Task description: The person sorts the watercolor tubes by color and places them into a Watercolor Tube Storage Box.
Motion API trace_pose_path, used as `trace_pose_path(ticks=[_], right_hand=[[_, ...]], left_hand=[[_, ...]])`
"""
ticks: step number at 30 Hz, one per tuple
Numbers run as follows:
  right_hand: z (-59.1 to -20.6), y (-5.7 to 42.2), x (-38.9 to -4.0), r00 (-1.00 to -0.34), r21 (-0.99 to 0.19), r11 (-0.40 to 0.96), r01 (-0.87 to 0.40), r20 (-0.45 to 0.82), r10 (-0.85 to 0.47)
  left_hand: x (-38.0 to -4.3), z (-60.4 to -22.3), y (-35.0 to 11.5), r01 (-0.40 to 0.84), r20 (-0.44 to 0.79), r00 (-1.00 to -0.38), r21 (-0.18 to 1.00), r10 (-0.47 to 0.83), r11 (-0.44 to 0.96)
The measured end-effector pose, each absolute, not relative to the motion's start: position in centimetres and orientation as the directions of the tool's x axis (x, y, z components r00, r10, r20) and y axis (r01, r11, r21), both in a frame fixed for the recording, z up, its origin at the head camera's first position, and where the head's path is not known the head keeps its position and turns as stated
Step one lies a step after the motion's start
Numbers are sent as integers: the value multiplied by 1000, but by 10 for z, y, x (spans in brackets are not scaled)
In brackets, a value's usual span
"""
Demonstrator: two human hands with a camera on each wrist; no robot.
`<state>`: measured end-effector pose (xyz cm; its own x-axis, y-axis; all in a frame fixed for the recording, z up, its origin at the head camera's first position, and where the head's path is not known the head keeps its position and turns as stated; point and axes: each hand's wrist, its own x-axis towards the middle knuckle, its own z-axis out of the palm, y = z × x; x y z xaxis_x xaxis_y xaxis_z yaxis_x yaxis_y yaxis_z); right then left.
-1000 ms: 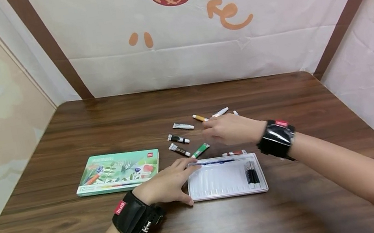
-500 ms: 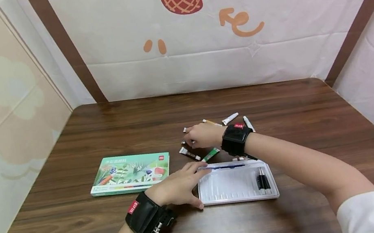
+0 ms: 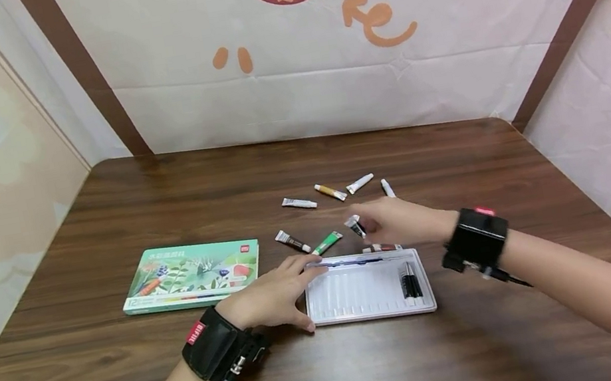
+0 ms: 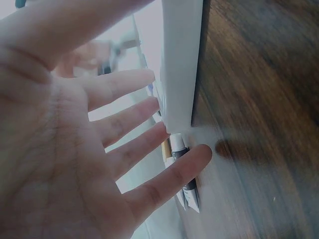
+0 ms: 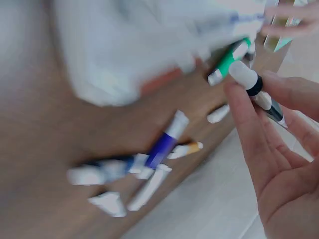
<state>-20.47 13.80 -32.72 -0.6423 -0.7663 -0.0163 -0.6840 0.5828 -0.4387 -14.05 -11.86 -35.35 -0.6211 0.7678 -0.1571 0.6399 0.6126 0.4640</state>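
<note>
My right hand (image 3: pixel 401 219) pinches a black paint tube (image 3: pixel 355 226) above the table, just behind the white plastic tray (image 3: pixel 353 294). In the right wrist view, thumb and fingertips close around the tube's dark body, with its white cap (image 5: pixel 243 74) sticking out. My left hand (image 3: pixel 271 296) lies at the tray's left end, fingers spread, fingertips at the back corner and thumb at the front one. A thin blue brush (image 3: pixel 354 263) runs along the tray's back edge, and black-handled brushes (image 3: pixel 410 282) sit at its right end.
Behind the tray lie several loose paint tubes, among them a green tube (image 3: pixel 328 243), a dark brown tube (image 3: pixel 292 241), a yellow tube (image 3: pixel 331 191) and a red tube (image 3: pixel 382 248). The right wrist view shows a purple tube (image 5: pixel 161 149). A green paint box (image 3: pixel 192 275) lies left.
My right hand went left to the black tube among the loose tubes, picked it up and brought it back right toward the tray. The left hand stays at the tray's left end.
</note>
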Motion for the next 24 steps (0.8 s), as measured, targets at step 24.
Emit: trace_pose_path(ticks=[24], right_hand=[[-356,181,-141,-753,-337,707,-621,5,-659]], left_hand=[[-141,-352,-119,660,-128,-610,464,782,591]])
